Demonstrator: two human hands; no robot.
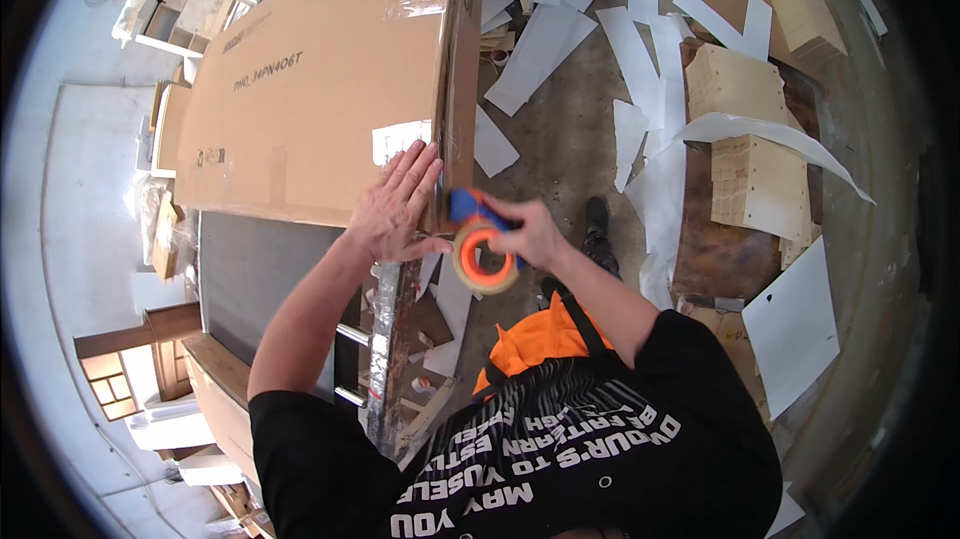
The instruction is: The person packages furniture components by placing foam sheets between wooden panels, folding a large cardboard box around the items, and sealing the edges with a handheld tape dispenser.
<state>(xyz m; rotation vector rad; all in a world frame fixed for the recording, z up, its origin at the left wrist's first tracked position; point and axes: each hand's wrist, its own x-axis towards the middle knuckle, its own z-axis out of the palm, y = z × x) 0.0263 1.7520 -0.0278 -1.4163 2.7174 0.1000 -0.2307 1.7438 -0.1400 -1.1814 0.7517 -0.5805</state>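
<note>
Scene was bright and evenly daylit, shadows stayed soft, strong fisheye bending curved straight edges, black vignette ringed the corners, slight softness showed toward the rim.

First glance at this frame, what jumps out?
A large flat cardboard box fills the upper left, with the left hand pressed flat on its near corner. Just right of it, the right hand holds an orange tape dispenser with a blue handle at the box's edge. To the right, the floor is strewn with white paper strips and pale wooden panels.
</note>
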